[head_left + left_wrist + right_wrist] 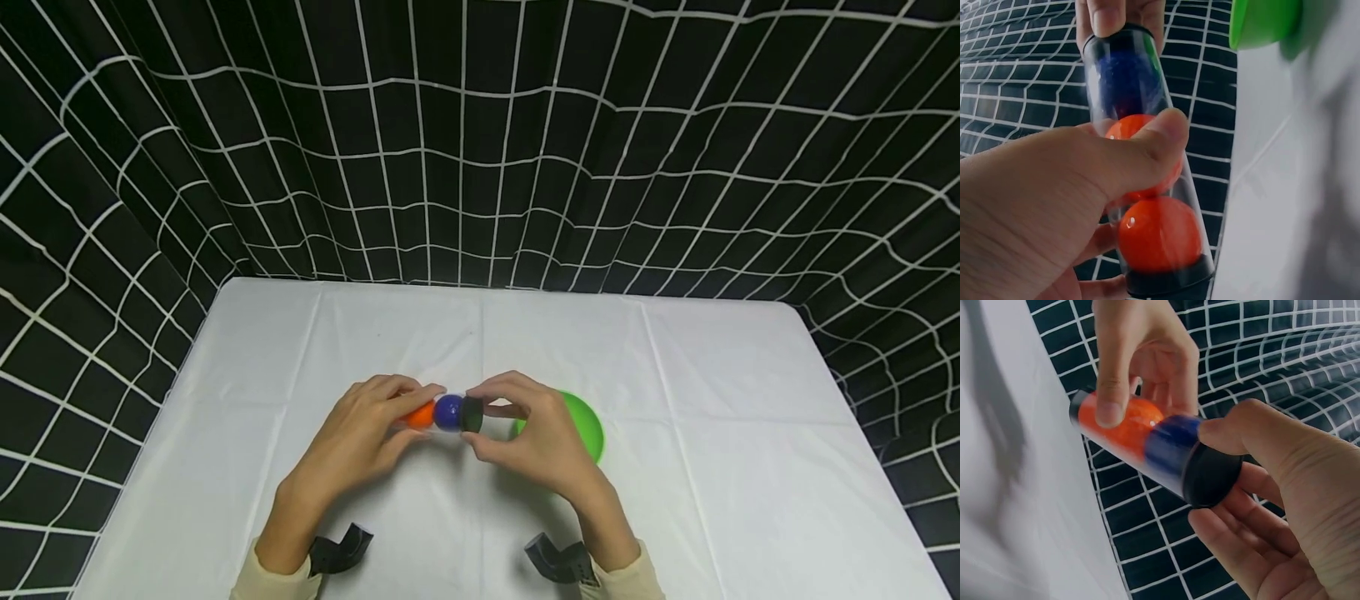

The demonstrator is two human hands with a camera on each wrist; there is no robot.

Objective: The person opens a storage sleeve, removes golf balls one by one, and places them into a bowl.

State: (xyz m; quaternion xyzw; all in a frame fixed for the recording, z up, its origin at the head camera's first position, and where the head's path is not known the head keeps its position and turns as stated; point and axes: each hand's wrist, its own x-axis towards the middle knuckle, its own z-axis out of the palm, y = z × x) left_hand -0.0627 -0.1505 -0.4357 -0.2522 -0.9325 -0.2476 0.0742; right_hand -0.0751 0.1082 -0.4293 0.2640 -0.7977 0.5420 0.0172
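Note:
A clear tube with two orange balls and a dark blue ball inside lies across the space between both hands. My left hand grips it around the orange balls, with the thumb over its side. At the blue end, my right hand pinches the black cap between thumb and fingers. A second black end closes the tube past the orange balls. In the head view the left hand hides that end.
A bright green round dish is on the white-covered table, partly hidden by the right hand. Dark curtains with a white grid hang behind the table and at its sides. A black wrist mount sits on each forearm.

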